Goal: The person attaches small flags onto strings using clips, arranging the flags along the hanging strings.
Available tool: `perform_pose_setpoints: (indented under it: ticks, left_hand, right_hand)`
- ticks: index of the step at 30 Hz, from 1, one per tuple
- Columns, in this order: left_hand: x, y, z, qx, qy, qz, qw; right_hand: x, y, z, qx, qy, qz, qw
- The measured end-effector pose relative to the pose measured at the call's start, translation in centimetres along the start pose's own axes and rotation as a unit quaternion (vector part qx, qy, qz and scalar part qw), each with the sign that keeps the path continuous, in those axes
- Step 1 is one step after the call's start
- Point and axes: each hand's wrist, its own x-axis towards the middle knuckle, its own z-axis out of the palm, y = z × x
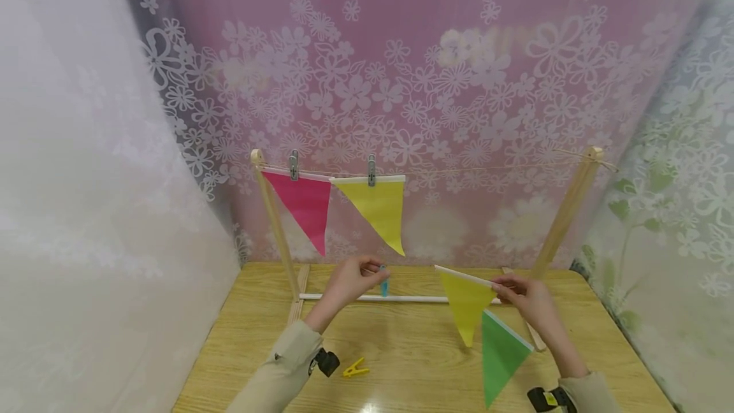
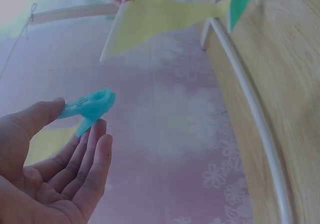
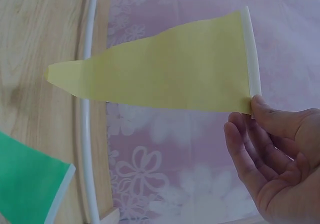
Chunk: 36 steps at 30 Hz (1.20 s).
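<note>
Between thumb and fingers my left hand (image 1: 351, 279) pinches a blue clothespin (image 2: 92, 107), held above the table in front of the frame's white bar. My right hand (image 1: 530, 301) pinches a yellow triangular pennant (image 3: 185, 67) by one end of its white top edge; the point hangs down. On the string (image 1: 487, 169) a pink pennant (image 1: 306, 202) and another yellow pennant (image 1: 381, 206) hang at the left, each under a grey clip (image 1: 294, 165). A green pennant (image 1: 504, 352) lies on the table below my right hand.
A yellow clothespin (image 1: 355, 368) lies on the wooden table (image 1: 413, 362) near the front. Two wooden posts (image 1: 564, 215) carry the string, and a white bar (image 1: 413, 299) joins them low down. Flowered curtains surround the table at the back and sides.
</note>
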Motion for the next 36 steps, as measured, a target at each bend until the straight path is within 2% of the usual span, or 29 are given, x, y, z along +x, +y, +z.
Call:
perform_pose_setpoints:
  ticks: [10,16,20,28,31,36]
  left_hand:
    - [1.3,3.9,-1.2,-0.071,-0.032,0.009,0.9970]
    - [2.1,5.9,-1.6,-0.118,-0.055,0.004,0.9915]
    - [2.7,7.1,-1.9,-0.138,-0.063,0.003,0.9884]
    - [4.0,9.7,-2.8,-0.130,-0.070,0.026,0.9887]
    - [4.5,11.0,-3.3,-0.117,-0.064,0.029,0.9906]
    - [5.3,13.1,-4.2,-0.102,-0.056,0.040,0.9924]
  right_hand:
    - [0.9,-1.6,-1.6,0.009,0.010,-0.021,1.000]
    - [1.4,-2.4,-2.5,0.035,0.014,-0.046,0.998]
    - [1.9,-2.9,-3.0,0.058,0.014,-0.043,0.997]
    - [3.0,-4.4,-3.9,0.091,0.014,-0.036,0.995]
    - [3.3,-5.1,-4.2,0.111,0.011,-0.039,0.993]
    - [4.0,-6.1,-5.0,0.113,0.006,-0.031,0.993]
